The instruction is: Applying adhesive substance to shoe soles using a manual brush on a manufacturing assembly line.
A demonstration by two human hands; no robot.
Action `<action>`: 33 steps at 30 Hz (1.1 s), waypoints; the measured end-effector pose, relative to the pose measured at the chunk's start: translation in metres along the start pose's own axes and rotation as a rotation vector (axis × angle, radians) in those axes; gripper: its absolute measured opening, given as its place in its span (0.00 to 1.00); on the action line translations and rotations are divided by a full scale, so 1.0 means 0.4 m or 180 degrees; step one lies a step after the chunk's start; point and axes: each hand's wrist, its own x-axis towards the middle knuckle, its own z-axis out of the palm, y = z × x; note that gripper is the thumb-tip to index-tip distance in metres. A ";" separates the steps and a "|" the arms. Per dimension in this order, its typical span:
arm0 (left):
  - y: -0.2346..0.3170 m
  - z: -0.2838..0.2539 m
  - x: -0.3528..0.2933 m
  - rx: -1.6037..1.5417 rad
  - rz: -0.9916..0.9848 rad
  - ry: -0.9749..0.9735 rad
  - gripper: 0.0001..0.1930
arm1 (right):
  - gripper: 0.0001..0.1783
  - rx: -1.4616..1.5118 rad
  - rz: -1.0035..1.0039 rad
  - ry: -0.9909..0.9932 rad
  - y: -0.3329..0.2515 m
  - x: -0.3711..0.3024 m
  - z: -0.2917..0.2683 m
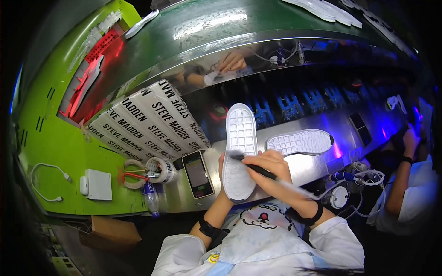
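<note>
A white shoe sole (240, 126) stands lengthwise in front of me, its gridded inner side turned up. My left hand (222, 168) is closed around its left edge from beneath, with most of the fingers hidden behind it. In my right hand (274, 169) is a brush (263, 171) with a dark handle, whose bristles touch the sole around its middle. The brush's rear end is smeared by motion. Just to the right, a second white sole (301, 141) lies on the metal bench (299, 168).
Left of me are a phone (198, 175), a tape roll (165, 171), scissors (126, 177), a bottle (151, 198) and a print-covered box (152, 124). Beyond runs a green conveyor belt (262, 20) carrying several soles (324, 11). Tangled cables (368, 177) and another person's arm (403, 177) are at right.
</note>
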 end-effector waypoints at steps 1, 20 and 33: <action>0.010 0.007 -0.002 0.0375 0.0213 -0.0296 0.37 | 0.12 -0.0019 -0.0193 -0.0688 -0.020 0.009 -0.006; 0.066 0.115 0.071 0.1101 -0.1537 0.0565 0.27 | 0.07 0.1746 0.0846 -0.2173 -0.023 0.020 -0.091; 0.071 0.217 0.080 0.3123 -0.2404 0.1257 0.17 | 0.06 0.1085 0.1004 -0.2551 0.005 0.025 -0.217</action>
